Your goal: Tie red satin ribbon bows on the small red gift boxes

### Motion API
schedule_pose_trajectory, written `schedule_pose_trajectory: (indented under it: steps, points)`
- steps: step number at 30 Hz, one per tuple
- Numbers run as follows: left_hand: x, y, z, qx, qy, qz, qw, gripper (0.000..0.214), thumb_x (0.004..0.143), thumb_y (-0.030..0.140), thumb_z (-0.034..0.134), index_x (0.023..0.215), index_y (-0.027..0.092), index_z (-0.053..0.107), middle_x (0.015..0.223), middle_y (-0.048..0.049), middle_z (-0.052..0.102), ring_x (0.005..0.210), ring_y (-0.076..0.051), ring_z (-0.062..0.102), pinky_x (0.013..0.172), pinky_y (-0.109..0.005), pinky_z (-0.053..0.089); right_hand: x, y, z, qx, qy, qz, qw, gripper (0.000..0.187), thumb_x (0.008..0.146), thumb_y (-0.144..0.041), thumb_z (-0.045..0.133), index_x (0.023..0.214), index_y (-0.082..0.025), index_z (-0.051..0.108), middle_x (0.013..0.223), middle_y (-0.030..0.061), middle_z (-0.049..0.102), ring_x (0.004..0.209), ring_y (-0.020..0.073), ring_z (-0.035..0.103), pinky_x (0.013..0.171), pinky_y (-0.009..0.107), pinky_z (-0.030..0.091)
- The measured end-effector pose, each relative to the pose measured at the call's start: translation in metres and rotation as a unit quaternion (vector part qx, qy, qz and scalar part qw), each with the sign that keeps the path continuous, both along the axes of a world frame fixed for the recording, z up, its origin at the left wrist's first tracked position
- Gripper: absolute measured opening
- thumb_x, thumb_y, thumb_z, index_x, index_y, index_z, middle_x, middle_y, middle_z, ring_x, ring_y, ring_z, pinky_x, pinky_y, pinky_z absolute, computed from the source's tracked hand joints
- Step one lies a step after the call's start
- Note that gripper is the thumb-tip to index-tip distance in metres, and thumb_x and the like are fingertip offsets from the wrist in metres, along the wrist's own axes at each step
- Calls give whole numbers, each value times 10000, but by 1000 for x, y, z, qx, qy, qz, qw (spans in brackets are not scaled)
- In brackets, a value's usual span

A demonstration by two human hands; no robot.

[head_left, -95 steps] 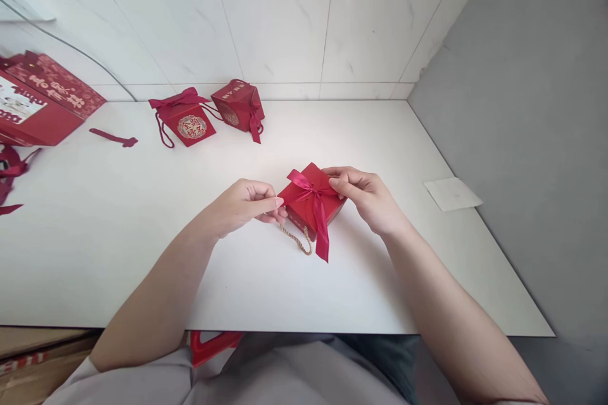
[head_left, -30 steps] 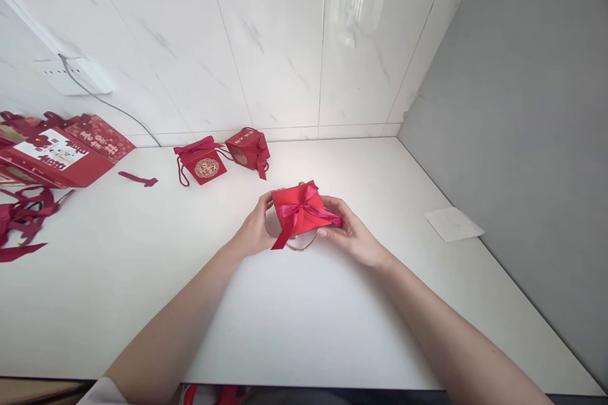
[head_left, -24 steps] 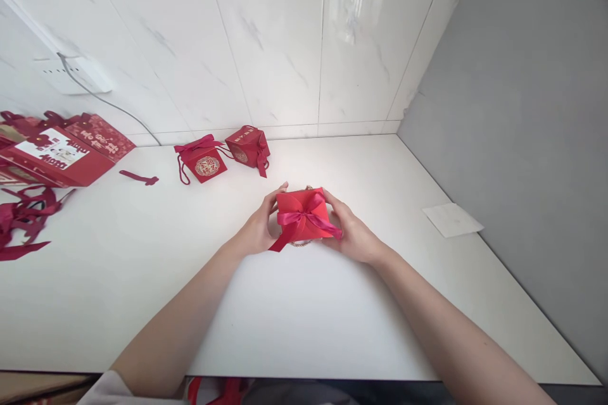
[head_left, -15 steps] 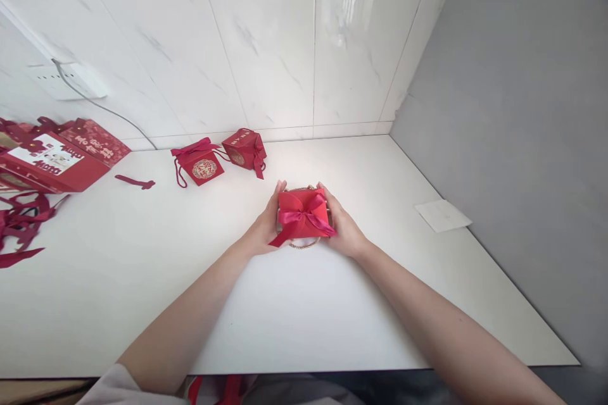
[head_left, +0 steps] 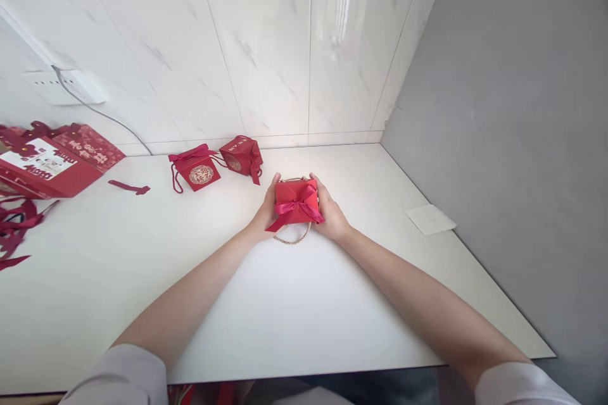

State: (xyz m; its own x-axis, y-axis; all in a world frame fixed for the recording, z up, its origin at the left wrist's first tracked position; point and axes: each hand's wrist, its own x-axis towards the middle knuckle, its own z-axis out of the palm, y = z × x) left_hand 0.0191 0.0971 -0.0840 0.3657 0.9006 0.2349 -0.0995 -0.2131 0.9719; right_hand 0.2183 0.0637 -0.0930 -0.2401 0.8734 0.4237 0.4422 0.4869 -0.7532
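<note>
Between my two hands is a small red gift box (head_left: 297,192) with a dark pink ribbon bow (head_left: 297,205) tied across its top. My left hand (head_left: 266,212) grips its left side and my right hand (head_left: 331,210) grips its right side. A twisted gold cord handle (head_left: 293,242) loops out from the near side, and another bit of cord shows at the far edge. The palms and lower fingers are partly hidden by the box.
Two red boxes with ribbons, one with a gold emblem (head_left: 201,174) and one beside it (head_left: 241,156), stand near the tiled wall. Further left lie a red strip (head_left: 129,188), red cartons (head_left: 88,164) and loose ribbons (head_left: 19,221). A white paper (head_left: 430,219) lies by the grey partition (head_left: 513,139).
The camera view has tilted and shifted slightly. Both hands still hold the box, now a little farther from me, and the near cord handle hangs out more fully below it.
</note>
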Motion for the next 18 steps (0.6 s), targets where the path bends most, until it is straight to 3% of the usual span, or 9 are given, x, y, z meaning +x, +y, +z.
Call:
schedule_pose_trajectory:
  steps: [2, 4, 8, 12, 15, 18]
  points:
    - [6, -1, 5, -92, -64, -14, 994, 623, 873, 656, 499, 1335, 242, 544, 1354, -48, 605, 1279, -286, 552, 997, -381, 524, 1, -3, 0, 5, 5, 6, 1000, 1069, 732, -190, 660, 1548, -326, -19, 1595, 114, 257, 1130, 287, 623, 901, 467, 559]
    - [10, -3, 12, -150, -115, -17, 982, 583, 883, 657, 485, 1235, 211, 616, 1233, -47, 680, 1198, -260, 614, 961, -335, 541, 0, -5, 0, 19, 14, 6, 1000, 1060, 748, -224, 671, 1547, -334, -16, 1599, 106, 238, 1213, 295, 571, 921, 465, 553]
    - [12, -5, 21, -175, -111, -25, 978, 573, 872, 680, 477, 1169, 222, 652, 1144, -33, 715, 1155, -284, 634, 949, -400, 557, -5, -6, 0, 44, 26, 8, 999, 1070, 754, -278, 702, 1545, -358, -13, 1606, 90, 190, 1344, 314, 445, 970, 477, 530]
    - [5, -4, 17, -88, 11, 0, 996, 615, 882, 695, 420, 1239, 232, 611, 1177, -59, 698, 1123, -329, 645, 879, -471, 577, -4, -3, -5, 25, 34, 16, 999, 1040, 771, -254, 679, 1547, -343, -6, 1599, 121, 158, 1280, 311, 496, 939, 475, 545]
    - [-6, -5, 10, 31, 113, 32, 993, 678, 761, 583, 683, 1316, 226, 531, 1272, -97, 646, 1154, -354, 617, 918, -506, 549, 0, 1, -7, -5, 41, 23, 999, 1055, 750, -229, 691, 1550, -311, 9, 1563, 150, 217, 1168, 290, 569, 917, 469, 555]
    - [-14, -6, 6, 85, 156, 31, 984, 802, 621, 378, 841, 1325, 204, 499, 1293, -132, 622, 1193, -372, 584, 988, -537, 492, 2, 3, -7, -22, 38, 20, 999, 1065, 729, -240, 718, 1549, -308, 42, 1535, 157, 261, 1051, 273, 610, 876, 470, 566]
